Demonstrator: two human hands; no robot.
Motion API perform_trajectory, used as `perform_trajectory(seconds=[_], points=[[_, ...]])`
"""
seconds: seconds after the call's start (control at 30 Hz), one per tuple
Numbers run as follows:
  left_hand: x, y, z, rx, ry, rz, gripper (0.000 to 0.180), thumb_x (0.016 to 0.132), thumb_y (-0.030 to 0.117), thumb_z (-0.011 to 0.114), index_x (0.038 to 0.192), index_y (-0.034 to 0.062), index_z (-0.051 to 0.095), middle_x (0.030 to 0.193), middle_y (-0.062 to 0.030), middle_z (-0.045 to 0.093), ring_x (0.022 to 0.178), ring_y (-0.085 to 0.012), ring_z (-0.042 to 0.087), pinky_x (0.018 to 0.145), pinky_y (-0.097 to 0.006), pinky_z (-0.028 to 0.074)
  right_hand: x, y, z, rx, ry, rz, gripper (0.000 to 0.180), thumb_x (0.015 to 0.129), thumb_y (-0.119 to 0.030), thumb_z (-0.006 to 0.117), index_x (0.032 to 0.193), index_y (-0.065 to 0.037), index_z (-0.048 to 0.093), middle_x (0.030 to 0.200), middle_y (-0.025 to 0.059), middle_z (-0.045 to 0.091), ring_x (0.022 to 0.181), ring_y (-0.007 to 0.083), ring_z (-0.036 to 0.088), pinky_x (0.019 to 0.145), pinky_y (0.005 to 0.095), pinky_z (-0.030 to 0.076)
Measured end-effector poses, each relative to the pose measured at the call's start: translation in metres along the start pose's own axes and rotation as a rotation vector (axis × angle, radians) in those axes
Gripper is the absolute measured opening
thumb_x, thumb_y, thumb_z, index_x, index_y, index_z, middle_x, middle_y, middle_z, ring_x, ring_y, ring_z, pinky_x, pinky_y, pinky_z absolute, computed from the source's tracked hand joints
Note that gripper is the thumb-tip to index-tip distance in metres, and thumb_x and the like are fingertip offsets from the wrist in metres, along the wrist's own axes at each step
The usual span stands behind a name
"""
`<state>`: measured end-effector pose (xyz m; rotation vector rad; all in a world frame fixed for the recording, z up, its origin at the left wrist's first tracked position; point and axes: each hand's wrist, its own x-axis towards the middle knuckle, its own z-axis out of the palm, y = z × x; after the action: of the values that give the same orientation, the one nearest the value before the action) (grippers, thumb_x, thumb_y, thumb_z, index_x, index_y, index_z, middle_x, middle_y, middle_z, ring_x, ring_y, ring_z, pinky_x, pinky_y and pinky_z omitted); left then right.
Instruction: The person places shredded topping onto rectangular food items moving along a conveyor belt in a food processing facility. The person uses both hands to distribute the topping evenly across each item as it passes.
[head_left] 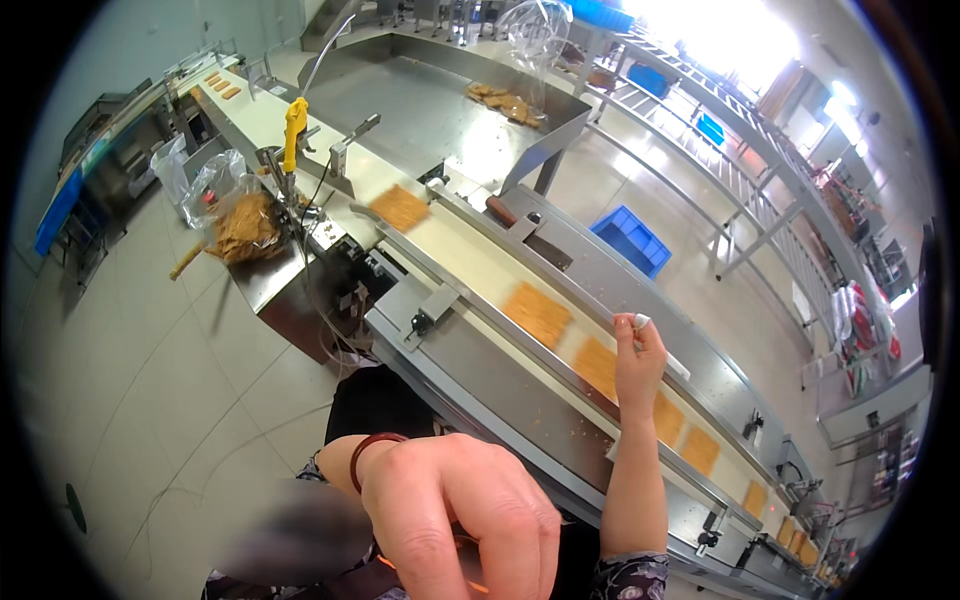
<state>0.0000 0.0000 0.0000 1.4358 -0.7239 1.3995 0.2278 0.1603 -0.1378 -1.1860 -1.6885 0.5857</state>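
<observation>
My left hand [460, 510] is large and close at the lower edge, a dark red bangle [370, 458] round its wrist. Its fingers are curled and their tips fall outside the picture, so anything in them is hidden. Over the far side of a white conveyor belt [465, 255] is my right hand [640, 370], its fingers closed. A small white piece [641, 321] shows at its fingertips; whether held or worn on a finger, I cannot tell. Flat golden-brown square biscuits [537, 314] lie along the belt, several of them left and right of this hand.
Metal rails edge the belt. A yellow-handled air gun [295, 130] stands by it at the left, near a clear bag of brown pieces [245, 228]. Beyond are a steel tray table [400, 85] with a biscuit pile [505, 103], a blue crate [630, 241] and a roller rack [690, 150].
</observation>
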Motion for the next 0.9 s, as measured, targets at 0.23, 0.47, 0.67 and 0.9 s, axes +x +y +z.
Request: perform_trajectory(seconds=[0.23,0.47,0.67,0.9], points=[[0.005,-0.023,0.000,0.000,-0.013,0.235,0.010,0.093,0.005,0.078,0.100,-0.0019,0.080,0.101,-0.0192,0.074,0.082,-0.0261,0.073,0.072,-0.032,0.061,-0.001,0.007,0.004,-0.031,0.035,-0.045,0.018,0.104,-0.017,0.066,0.100,-0.001,0.072,0.092,0.0070,0.070,0.083,0.0149,0.065,0.078,0.0306,0.051],[0.000,-0.017,0.010,-0.259,0.169,0.104,0.013,0.097,0.004,0.071,0.095,-0.0058,0.080,0.091,-0.0220,0.075,0.075,-0.0288,0.072,0.068,-0.034,0.061,-0.004,0.007,0.002,-0.042,0.035,-0.007,0.021,0.106,-0.019,0.064,0.104,0.000,0.072,0.092,0.0045,0.072,0.086,0.0116,0.064,0.081,0.0283,0.050],[-0.012,-0.017,-0.009,-0.146,0.161,-0.121,0.008,0.087,0.004,0.082,0.090,0.0012,0.075,0.095,-0.0157,0.074,0.082,-0.0263,0.073,0.070,-0.033,0.058,-0.002,0.008,0.006,-0.023,0.032,-0.014,0.021,0.106,-0.019,0.064,0.103,0.000,0.072,0.092,0.0046,0.071,0.085,0.0118,0.063,0.081,0.0282,0.050],[-0.021,-0.027,-0.012,-0.216,0.324,-0.319,0.016,0.084,0.002,0.085,0.092,0.0011,0.072,0.091,-0.0100,0.071,0.086,-0.0228,0.073,0.074,-0.032,0.058,-0.004,0.007,0.005,-0.029,0.051,0.003,0.020,0.104,-0.017,0.066,0.099,0.001,0.072,0.088,0.0060,0.069,0.077,0.0135,0.058,0.075,0.0299,0.048]])
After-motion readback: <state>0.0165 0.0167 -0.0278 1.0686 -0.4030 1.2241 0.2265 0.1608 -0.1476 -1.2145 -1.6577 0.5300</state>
